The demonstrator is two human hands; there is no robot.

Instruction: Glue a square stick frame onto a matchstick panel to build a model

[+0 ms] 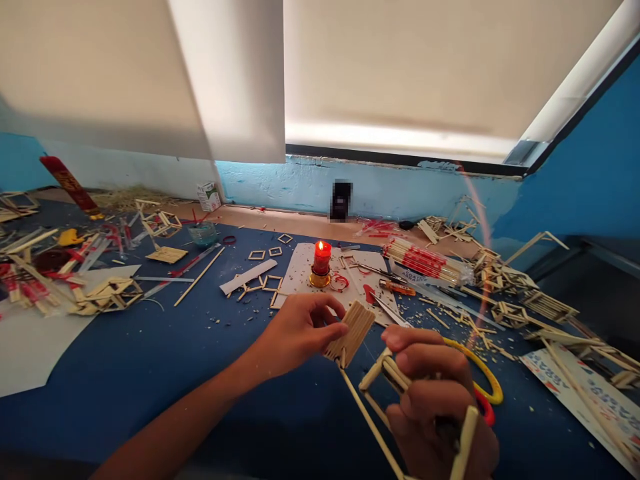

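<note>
My left hand (305, 330) pinches a small flat panel of thin wooden sticks (357, 332) between thumb and fingers. A long stick (367, 417) runs from the panel's lower corner down toward the bottom edge. Fingers of my right hand (435, 393) wrap round a wooden stick frame (387, 373), close to the camera on the right. A lit red candle (323, 257) in a gold holder stands on white paper (300, 267) beyond my hands. Scissors (393, 310) lie just past my right hand.
Yellow scissor-like handle loops (493, 383) are beside my right hand. Packaged sticks (425, 260), an orange lighter (397, 287) and stick structures (510, 313) lie right. At left are a glass bowl (203, 233), stick models (113, 295) and a red tube (70, 185).
</note>
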